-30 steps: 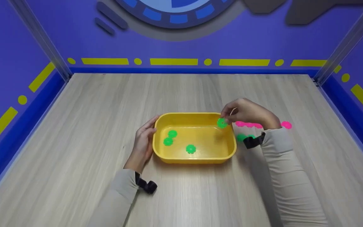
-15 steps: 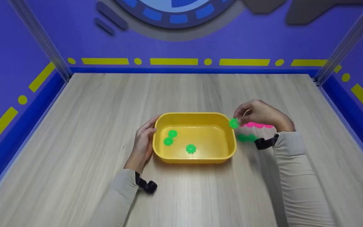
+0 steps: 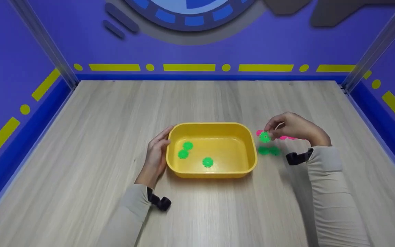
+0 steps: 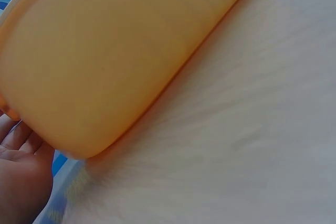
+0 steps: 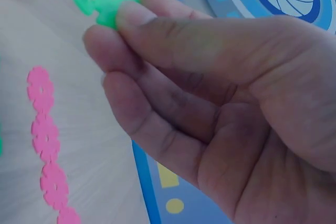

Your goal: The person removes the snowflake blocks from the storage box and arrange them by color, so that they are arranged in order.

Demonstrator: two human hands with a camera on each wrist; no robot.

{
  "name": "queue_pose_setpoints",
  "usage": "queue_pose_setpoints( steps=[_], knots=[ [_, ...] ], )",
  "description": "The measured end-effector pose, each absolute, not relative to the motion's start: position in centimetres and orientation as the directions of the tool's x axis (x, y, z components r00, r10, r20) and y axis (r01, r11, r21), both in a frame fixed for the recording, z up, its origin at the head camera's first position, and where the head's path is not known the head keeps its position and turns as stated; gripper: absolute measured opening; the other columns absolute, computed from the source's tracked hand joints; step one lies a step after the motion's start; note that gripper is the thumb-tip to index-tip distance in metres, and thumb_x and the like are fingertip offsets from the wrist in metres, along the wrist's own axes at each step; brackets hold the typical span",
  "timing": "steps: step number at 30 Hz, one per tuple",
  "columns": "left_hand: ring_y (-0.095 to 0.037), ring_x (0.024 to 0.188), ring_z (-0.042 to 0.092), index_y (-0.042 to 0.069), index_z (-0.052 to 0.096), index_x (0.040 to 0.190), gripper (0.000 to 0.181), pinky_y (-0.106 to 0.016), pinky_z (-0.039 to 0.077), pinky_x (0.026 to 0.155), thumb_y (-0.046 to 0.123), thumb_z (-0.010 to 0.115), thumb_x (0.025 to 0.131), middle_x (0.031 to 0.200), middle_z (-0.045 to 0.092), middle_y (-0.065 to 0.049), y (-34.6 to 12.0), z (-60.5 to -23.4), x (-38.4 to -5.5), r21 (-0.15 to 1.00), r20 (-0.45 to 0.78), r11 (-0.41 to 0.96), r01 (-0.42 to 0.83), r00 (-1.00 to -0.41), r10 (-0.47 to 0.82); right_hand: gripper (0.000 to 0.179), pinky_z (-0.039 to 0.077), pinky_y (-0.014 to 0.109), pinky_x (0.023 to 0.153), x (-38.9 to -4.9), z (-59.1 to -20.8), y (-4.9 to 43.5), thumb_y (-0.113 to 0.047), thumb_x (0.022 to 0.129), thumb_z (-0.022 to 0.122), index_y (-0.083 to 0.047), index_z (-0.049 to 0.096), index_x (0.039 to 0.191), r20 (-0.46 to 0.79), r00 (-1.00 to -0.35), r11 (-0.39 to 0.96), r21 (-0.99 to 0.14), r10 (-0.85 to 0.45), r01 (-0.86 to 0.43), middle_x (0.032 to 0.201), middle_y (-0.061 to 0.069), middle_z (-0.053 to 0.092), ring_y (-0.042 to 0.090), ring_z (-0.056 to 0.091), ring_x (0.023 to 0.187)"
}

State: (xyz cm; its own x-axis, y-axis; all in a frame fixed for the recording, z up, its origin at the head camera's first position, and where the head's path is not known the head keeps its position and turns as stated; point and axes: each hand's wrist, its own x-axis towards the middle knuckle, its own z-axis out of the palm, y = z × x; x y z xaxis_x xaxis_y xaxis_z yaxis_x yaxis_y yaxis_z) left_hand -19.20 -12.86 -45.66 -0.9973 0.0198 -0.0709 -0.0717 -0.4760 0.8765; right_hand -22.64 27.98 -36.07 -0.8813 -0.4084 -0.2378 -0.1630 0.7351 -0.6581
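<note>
Head view: your right hand (image 3: 291, 127), fingers pinching a green disc (image 3: 263, 139), has carried it rightward, clear of the tub (image 3: 230, 149) your left hand (image 3: 156, 151) touches, fingers unclamped.

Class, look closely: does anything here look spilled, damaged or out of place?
Nothing stands out. The yellow bin sits upright, the left hand against its side and three green discs inside. The pink discs lie in a row beside it; the right hand pinches another green disc.
</note>
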Motion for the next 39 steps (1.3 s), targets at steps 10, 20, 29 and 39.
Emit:
queue_pose_setpoints(
  steps=[10,20,29,39],
  knots=[
    [-0.019,0.144,0.03,-0.006,0.04,0.142,0.055,-0.032,0.027,0.118,-0.008,0.038,0.087,0.152,0.037,-0.015,-12.9,-45.7,-19.0,0.872,-0.066,-0.486,-0.063,-0.998,0.011,0.014,0.057,0.04,0.08,-22.2,-37.2,29.8,-0.008,0.089,0.065,-0.004,0.07,0.101,-0.243,-0.877,0.724,-0.673,-0.414,-0.155,0.094,0.01,0.072,0.026,0.067,0.084],
    [-0.019,0.144,0.031,-0.004,0.041,0.142,0.055,-0.032,0.027,0.118,-0.008,0.039,0.086,0.152,0.038,-0.014,-12.9,-45.7,-19.0,0.875,-0.079,-0.478,-0.07,-0.997,0.001,0.018,0.054,0.024,0.074,-22.1,-38.5,31.8,-0.012,0.086,0.069,-0.005,0.071,0.102,-0.269,-0.882,0.752,-0.645,-0.386,-0.133,0.095,0.008,0.071,0.013,0.063,0.08],
    [-0.019,0.144,0.03,-0.005,0.04,0.142,0.055,-0.032,0.026,0.118,-0.008,0.039,0.087,0.152,0.037,-0.015,-12.8,-45.7,-19.0,0.871,-0.078,-0.486,-0.069,-0.997,0.002,0.018,0.054,0.023,0.072,-22.2,-39.4,33.2,-0.009,0.085,0.069,-0.002,0.07,0.101,-0.289,-0.886,0.756,-0.647,-0.362,-0.098,0.092,0.007,0.07,0.011,0.063,0.077],
    [-0.02,0.144,0.031,-0.006,0.041,0.142,0.055,-0.032,0.027,0.118,-0.008,0.037,0.087,0.152,0.037,-0.016,-12.7,-45.6,-19.1,0.866,-0.073,-0.496,-0.067,-0.997,0.007,0.025,0.056,0.024,0.07,-22.2,-40.2,34.2,-0.009,0.086,0.069,0.004,0.067,0.107,-0.328,-0.874,0.734,-0.678,-0.358,-0.046,0.091,0.007,0.07,0.008,0.063,0.075]
  ],
)
